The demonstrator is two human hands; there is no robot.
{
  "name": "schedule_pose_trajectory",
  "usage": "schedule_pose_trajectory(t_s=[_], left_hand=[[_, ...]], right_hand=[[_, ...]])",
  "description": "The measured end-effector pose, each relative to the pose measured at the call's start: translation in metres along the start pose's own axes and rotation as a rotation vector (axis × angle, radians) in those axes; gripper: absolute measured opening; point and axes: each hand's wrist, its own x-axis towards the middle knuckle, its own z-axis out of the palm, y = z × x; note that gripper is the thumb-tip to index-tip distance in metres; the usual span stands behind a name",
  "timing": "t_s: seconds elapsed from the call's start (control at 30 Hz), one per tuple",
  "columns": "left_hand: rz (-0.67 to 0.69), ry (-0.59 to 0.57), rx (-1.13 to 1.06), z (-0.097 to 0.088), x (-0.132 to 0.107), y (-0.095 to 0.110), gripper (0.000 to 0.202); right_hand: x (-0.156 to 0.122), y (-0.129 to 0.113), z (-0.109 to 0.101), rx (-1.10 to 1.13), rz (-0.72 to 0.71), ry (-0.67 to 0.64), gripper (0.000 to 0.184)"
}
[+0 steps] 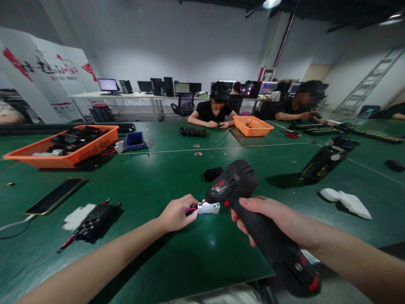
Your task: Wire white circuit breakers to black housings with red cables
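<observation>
My right hand point(278, 221) is wrapped round the grip of a black electric screwdriver point(236, 183) with red markings, its nose pointing down at a small white plastic part point(209, 207) on the green table point(158, 177). My left hand point(177, 213) is closed in a pinch at the left end of that white part, with a red wire end showing by the fingers. A small black block point(213, 173) lies just beyond the tool.
An orange tray point(63, 147) of black parts and a blue bin point(135, 140) stand at the left. A phone point(55, 196) and a black wired part point(91, 219) lie near left. Two people sit across by another orange tray point(253, 126). White cloth point(346, 200) lies right.
</observation>
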Motion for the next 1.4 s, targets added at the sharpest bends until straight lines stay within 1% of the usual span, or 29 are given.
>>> schedule_pose_trajectory(t_s=[0.4, 0.5, 0.57, 0.63, 0.73, 0.8, 0.87, 0.93, 1.0, 1.03, 1.1, 1.2, 1.3, 1.4], left_hand=[[0.019, -0.011, -0.018, -0.002, -0.001, -0.001, 0.019], [0.020, -0.018, -0.018, -0.001, -0.001, -0.002, 0.018], [-0.003, -0.017, 0.003, 0.000, -0.001, -0.003, 0.018], [-0.030, -0.027, 0.024, 0.000, -0.001, -0.004, 0.019], [-0.038, -0.051, 0.024, 0.000, -0.001, -0.004, 0.020], [-0.026, -0.054, 0.017, -0.001, -0.001, -0.003, 0.020], [-0.025, -0.052, 0.020, -0.001, -0.001, -0.003, 0.021], [-0.036, -0.049, 0.029, -0.001, 0.000, -0.002, 0.021], [-0.046, -0.048, 0.023, -0.001, 0.000, -0.002, 0.019], [-0.048, -0.048, 0.016, -0.001, -0.001, -0.001, 0.019], [-0.049, -0.055, 0.000, -0.001, -0.001, -0.001, 0.020], [-0.053, -0.067, -0.012, -0.001, 0.000, -0.001, 0.021], [-0.053, -0.069, -0.017, -0.001, 0.000, -0.001, 0.021], [-0.049, -0.063, -0.016, -0.001, 0.000, -0.001, 0.021]], right_hand=[[0.001, 0.001, -0.001, -0.022, -0.008, -0.007, 0.049], [-0.003, -0.001, -0.007, -0.038, -0.029, 0.007, 0.049], [-0.007, -0.003, -0.014, -0.032, -0.084, 0.030, 0.050], [-0.009, -0.005, -0.027, -0.016, -0.184, 0.091, 0.052], [-0.004, -0.009, -0.053, -0.059, -0.357, 0.279, 0.054], [0.007, -0.011, -0.076, -0.219, -0.426, 0.437, 0.055], [0.023, -0.008, -0.102, -0.516, -0.442, 0.596, 0.054], [0.041, 0.000, -0.129, -0.866, -0.388, 0.758, 0.054], [0.058, 0.014, -0.155, -1.119, -0.238, 0.887, 0.057], [0.067, 0.021, -0.167, -1.188, -0.160, 0.908, 0.058], [0.081, 0.037, -0.187, -1.232, -0.026, 0.894, 0.060], [0.099, 0.055, -0.210, -1.194, 0.119, 0.869, 0.062], [0.112, 0.065, -0.225, -1.197, 0.186, 0.893, 0.064], [0.120, 0.067, -0.231, -1.224, 0.219, 0.901, 0.065]])
